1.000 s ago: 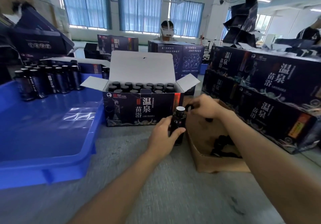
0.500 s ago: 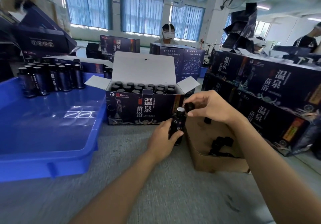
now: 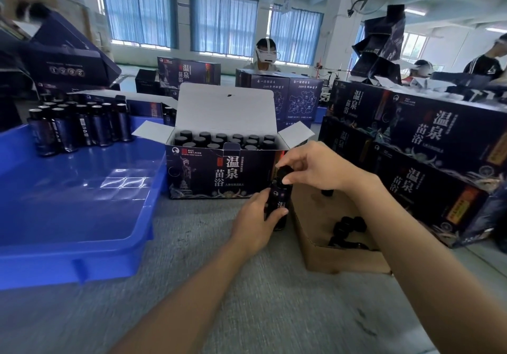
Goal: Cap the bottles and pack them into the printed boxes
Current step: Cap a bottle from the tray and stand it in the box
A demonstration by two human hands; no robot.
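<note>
A second ago the bottle's [image 3: 278,198] mouth showed white and bare, with the right hand [image 3: 318,168] off to its right over the carton [image 3: 329,256]. Half a second ago the black cap [image 3: 284,174] had come up just beside that white mouth. Now the cap sits on top of the bottle and the white no longer shows. The left hand [image 3: 253,223] has kept its hold throughout, and the bottle has barely shifted.

The left hand is wrapped around the bottle's lower half, thumb across the front and fingers curled behind it. The right hand pinches the cap between thumb and forefinger, with the other fingers loosely bent above. How far the cap is seated is hard to tell, since the fingertips cover its rim.

The bottle stands upright on the table [image 3: 247,298], just in front of the right corner of the open box [image 3: 219,172] and beside the carton's left wall. The box is full of capped bottles — rows of black tops under its raised white lid. Loose caps [image 3: 348,224] lie in the carton. To the left, more bottles [image 3: 79,125] stand at the far end of a blue tray [image 3: 82,244].
</note>
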